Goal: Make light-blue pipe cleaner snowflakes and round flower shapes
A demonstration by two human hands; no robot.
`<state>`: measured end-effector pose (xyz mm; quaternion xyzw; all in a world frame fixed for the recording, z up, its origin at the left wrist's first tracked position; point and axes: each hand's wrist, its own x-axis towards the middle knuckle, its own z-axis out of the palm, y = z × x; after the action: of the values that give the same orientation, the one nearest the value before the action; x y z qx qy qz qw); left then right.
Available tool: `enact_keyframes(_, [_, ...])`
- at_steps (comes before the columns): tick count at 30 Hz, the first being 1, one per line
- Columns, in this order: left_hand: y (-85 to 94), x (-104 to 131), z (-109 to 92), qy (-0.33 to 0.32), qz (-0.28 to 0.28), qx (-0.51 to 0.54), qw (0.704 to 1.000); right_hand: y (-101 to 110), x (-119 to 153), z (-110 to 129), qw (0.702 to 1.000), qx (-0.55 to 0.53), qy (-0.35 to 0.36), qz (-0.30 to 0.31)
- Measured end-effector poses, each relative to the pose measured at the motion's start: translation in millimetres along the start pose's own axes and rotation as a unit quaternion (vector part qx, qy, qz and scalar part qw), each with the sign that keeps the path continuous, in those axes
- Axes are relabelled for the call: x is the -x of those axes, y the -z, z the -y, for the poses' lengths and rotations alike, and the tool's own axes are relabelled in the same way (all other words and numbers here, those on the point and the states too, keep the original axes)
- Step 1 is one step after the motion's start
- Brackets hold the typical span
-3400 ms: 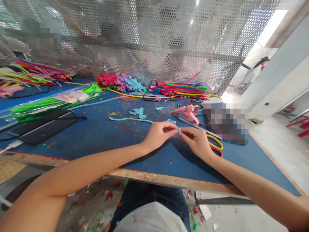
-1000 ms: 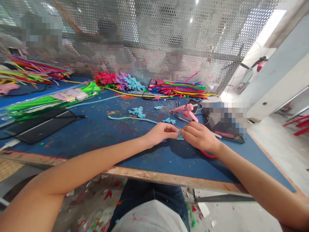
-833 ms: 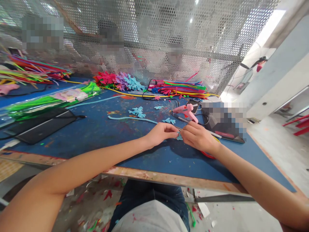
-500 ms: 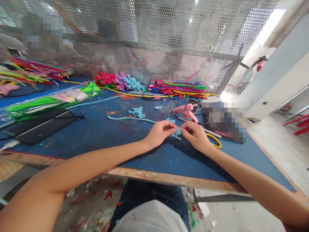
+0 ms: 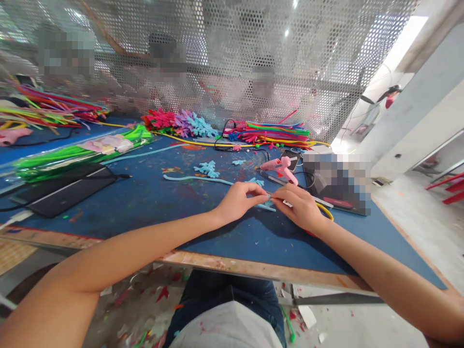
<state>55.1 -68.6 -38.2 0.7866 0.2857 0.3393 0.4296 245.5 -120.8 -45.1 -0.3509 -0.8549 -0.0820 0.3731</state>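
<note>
Above the front part of the table, both of my hands pinch one small light blue fuzzy pipe cleaner piece (image 5: 268,198). My left hand (image 5: 237,203) holds it between thumb and forefinger. From the other side, my right hand (image 5: 299,207) closes on it with its fingertips, which hide much of its shape. A light blue pipe cleaner (image 5: 199,178) lies on the table and passes behind my left hand. Just beyond the fingers is a small blue branched piece (image 5: 256,181). Under my right wrist shows part of a yellow loop (image 5: 325,211), with a bit of red below it.
A pink glue gun (image 5: 279,166) rests beyond my right hand. Blue branched pieces (image 5: 207,168) lie mid-table. Along the perforated screen (image 5: 224,63) are finished-looking branched clusters (image 5: 163,121) and a pipe cleaner bundle (image 5: 271,133). A black device (image 5: 65,191) and bagged green pipe cleaners (image 5: 83,147) are left.
My right hand has turned over the blue piece, its fingers now covering more of it. More of the yellow loop is hidden, and red shows under the wrist. My left hand stays nearly still.
</note>
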Motion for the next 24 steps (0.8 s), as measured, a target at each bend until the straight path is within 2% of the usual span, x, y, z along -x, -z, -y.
enact_keyframes(4, [-0.1, 1, -3, -0.006, -0.015, -0.012, 1.0, 0, 2, -1, 1.0, 0.011, 0.028, -0.001])
enact_keyframes(9, [-0.6, 3, -3, -0.007, -0.028, -0.006, 1.0, 1, 1, 3, 0.999, 0.005, -0.001, 0.037])
enact_keyframes(11, [-1.5, 3, -3, -0.009, -0.036, 0.011, 0.999, 0, -1, 6, 0.997, -0.032, -0.056, 0.032])
enact_keyframes(13, [-3.2, 3, -3, -0.01, -0.049, 0.038, 0.998, -4, -4, 10, 0.985, -0.1, -0.142, 0.015])
enact_keyframes(16, [-6.1, 2, -1, -0.009, -0.071, 0.082, 0.994, -10, -7, 15, 0.933, -0.244, -0.263, -0.002])
enact_keyframes(18, [-7.0, 1, 1, -0.005, -0.071, 0.102, 0.992, -13, -8, 15, 0.903, -0.309, -0.3, -0.005])
enact_keyframes(19, [-6.9, 1, 2, -0.002, -0.062, 0.105, 0.993, -13, -8, 14, 0.901, -0.31, -0.303, -0.006])
enact_keyframes(21, [-5.3, 0, 2, 0.007, -0.025, 0.093, 0.995, -11, -7, 11, 0.927, -0.254, -0.278, -0.006])
enact_keyframes(24, [-1.1, -1, 0, 0.001, 0.033, 0.036, 0.999, -3, -4, 4, 0.973, -0.138, -0.187, 0.016])
